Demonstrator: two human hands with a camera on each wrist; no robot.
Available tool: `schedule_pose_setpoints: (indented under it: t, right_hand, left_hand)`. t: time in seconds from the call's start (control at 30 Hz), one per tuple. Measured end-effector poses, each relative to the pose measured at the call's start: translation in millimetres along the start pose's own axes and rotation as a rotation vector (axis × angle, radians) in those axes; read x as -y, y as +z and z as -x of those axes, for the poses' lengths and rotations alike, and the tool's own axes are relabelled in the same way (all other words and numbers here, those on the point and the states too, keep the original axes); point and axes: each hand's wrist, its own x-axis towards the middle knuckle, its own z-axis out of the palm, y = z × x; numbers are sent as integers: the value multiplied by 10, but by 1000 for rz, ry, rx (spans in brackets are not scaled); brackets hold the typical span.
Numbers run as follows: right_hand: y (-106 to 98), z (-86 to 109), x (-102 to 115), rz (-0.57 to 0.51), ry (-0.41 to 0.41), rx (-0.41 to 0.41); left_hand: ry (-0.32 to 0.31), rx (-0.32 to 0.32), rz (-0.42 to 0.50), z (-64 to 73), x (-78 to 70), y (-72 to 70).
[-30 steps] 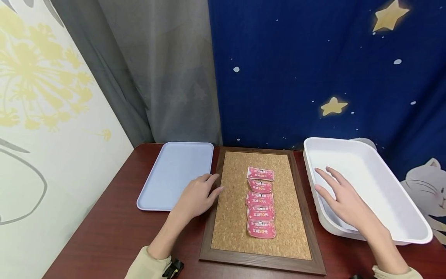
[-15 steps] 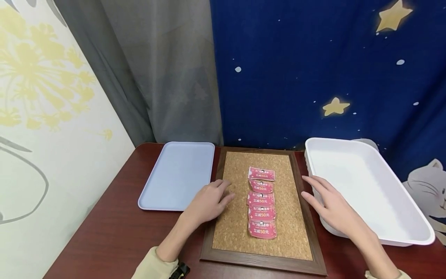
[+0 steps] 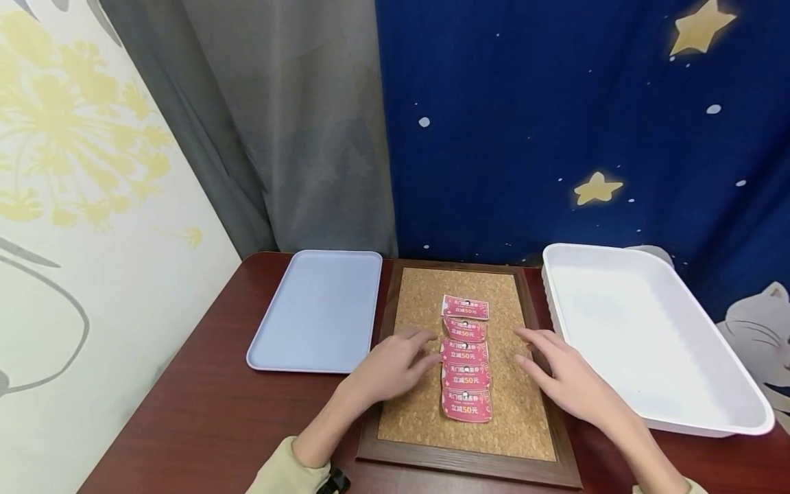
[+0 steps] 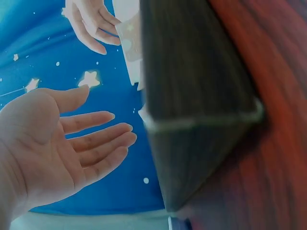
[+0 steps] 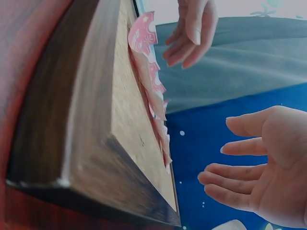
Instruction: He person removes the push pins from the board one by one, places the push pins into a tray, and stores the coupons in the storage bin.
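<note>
A cork board (image 3: pixel 420 418) in a brown wooden frame lies on the dark red table. Down its middle runs a column of several pink paper coupons (image 3: pixel 465 406), each with a small pin near its top edge. My left hand (image 3: pixel 393 367) is over the left side of the board, fingertips close to the middle coupons. On the other side, my right hand (image 3: pixel 568 374) reaches over the board's right frame, its fingertips a little short of the column. Both wrist views show the fingers spread and relaxed, with the hands holding nothing. The coupons' edges curl up from the cork (image 5: pixel 144 43).
A flat light blue tray (image 3: pixel 321 309) lies left of the board. To its right stands a deep white plastic bin (image 3: pixel 648 329). Grey and blue star-patterned curtains (image 3: pixel 481 137) hang behind the table's (image 3: pixel 185 412) back edge.
Both hands have moved inward over the board: the left hand rightward from the tray side, the right hand leftward from over the white bin. The coupons stay in place.
</note>
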Motion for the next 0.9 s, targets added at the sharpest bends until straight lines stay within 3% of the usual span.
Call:
schedule_pose_setpoints:
  t: [0.3, 0.63, 0.9]
  right_hand:
    - [107, -12, 67, -115, -28, 46]
    - [212, -9, 114, -220, -75, 168]
    - [286, -19, 114, -288, -64, 246]
  left_hand:
    - [50, 72, 104, -75, -110, 48]
    - [101, 117, 117, -162, -202, 148]
    - [128, 179, 151, -214, -257, 224]
